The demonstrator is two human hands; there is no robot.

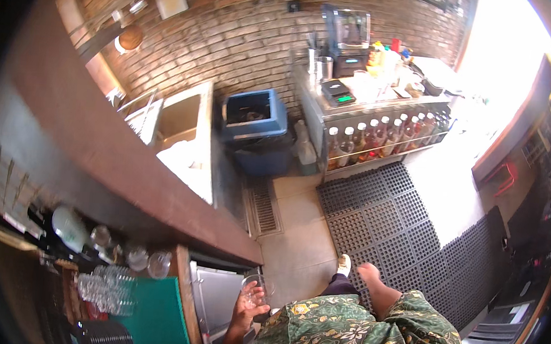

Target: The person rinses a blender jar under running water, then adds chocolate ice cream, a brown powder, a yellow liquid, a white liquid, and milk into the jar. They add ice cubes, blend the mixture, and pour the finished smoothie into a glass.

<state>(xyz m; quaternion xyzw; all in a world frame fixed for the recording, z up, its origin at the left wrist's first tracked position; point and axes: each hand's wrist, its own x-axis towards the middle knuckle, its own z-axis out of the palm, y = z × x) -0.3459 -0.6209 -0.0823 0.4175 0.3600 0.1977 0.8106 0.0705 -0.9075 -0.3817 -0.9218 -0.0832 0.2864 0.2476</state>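
My left hand point(249, 304) is at the lower middle of the head view, beside the cabinet, with its fingers around a clear, see-through glass point(258, 288). My right hand point(369, 273) hangs over the edge of the black rubber floor mat, in front of the patterned green garment. It is blurred, and its finger position is unclear; I make out nothing in it. To the left of the cabinet, a group of clear glasses point(107, 287) stands by a green mat point(157, 315). More glassware point(159, 264) stands just behind that mat.
A sink point(178, 117) lies beyond the brown beam point(126, 176). Beside it are a blue bin point(262, 159) and a floor drain point(263, 207). A counter point(371, 107) holds a blender and a scale, with bottles racked along its front point(383, 141). Black rubber mats point(387, 218) cover part of the floor.
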